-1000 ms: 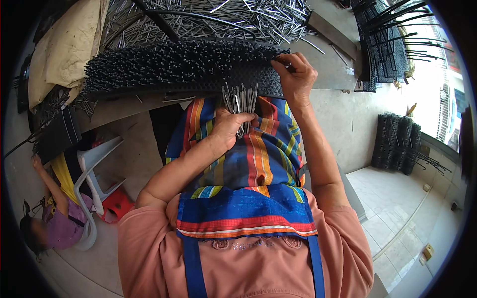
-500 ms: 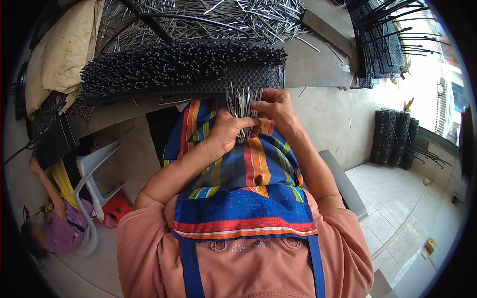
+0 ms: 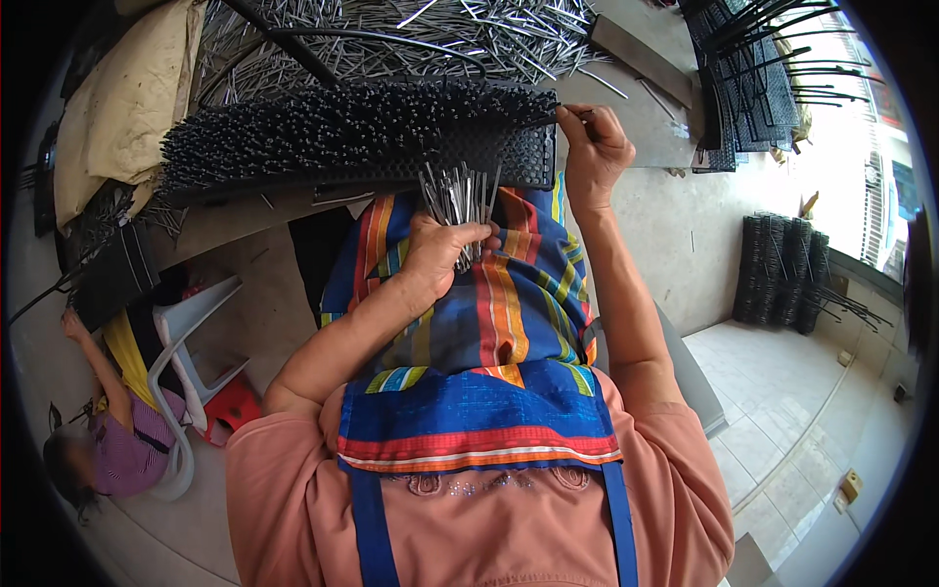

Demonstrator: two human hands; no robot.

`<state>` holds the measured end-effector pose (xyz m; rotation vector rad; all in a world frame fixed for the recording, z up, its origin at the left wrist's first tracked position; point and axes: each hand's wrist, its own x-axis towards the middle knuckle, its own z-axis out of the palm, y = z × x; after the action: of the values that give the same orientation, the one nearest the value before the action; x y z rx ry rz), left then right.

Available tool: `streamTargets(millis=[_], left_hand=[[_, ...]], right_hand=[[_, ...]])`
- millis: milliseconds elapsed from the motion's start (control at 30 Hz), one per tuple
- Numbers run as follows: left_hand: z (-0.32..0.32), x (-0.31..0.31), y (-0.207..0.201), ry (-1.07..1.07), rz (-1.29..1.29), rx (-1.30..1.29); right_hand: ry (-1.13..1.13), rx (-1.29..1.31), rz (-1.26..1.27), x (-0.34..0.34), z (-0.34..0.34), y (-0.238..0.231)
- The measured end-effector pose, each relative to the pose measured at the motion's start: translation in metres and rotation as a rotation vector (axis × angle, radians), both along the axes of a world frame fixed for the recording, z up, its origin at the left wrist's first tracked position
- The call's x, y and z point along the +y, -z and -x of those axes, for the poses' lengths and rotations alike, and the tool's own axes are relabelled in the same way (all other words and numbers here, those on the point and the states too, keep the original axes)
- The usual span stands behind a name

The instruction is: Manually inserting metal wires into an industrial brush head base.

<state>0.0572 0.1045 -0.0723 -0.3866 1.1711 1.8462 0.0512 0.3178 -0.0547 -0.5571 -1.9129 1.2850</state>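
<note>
My left hand (image 3: pixel 438 252) is closed around a bundle of thin grey strips (image 3: pixel 456 196), whose loose ends fan out toward the board. Raised at the right end of the board, my right hand (image 3: pixel 599 157) has its fingertips pinched on a thin dark strip (image 3: pixel 559 121) that points left over the holes. The long black board (image 3: pixel 533 172) is perforated, and a dense mass of dark upright strips (image 3: pixel 323 137) fills most of it. Bare holes show along its near right part. What the strip's far end touches is hard to make out.
Loose grey strips (image 3: pixel 450 39) lie heaped on the table behind the board. A flat bar (image 3: pixel 641 61) and black mesh pieces (image 3: pixel 748 88) are at the far right. Black bundles (image 3: pixel 778 269) stand on the floor. A co-worker (image 3: pixel 127 430) sits at the left by a grey chair (image 3: pixel 176 411).
My right hand has left the bundle and moved up and right to the board's right end, with a thin strip in its fingers. My left hand has shifted slightly left, still holding the bundle.
</note>
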Motion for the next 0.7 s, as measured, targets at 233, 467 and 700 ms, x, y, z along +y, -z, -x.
streamTargets(millis=[233,467,700], left_hand=[[0.002,-0.003,0.007,0.119,0.000,-0.074],[0.001,-0.005,0.010,0.029,-0.010,-0.023],[0.002,-0.004,0.008,0.056,-0.023,-0.039]], right_hand=[[-0.020,-0.093,-0.247,-0.007,-0.001,0.013],[-0.059,-0.194,-0.323,-0.010,0.002,0.010],[-0.084,-0.175,-0.431,-0.007,0.004,0.009]])
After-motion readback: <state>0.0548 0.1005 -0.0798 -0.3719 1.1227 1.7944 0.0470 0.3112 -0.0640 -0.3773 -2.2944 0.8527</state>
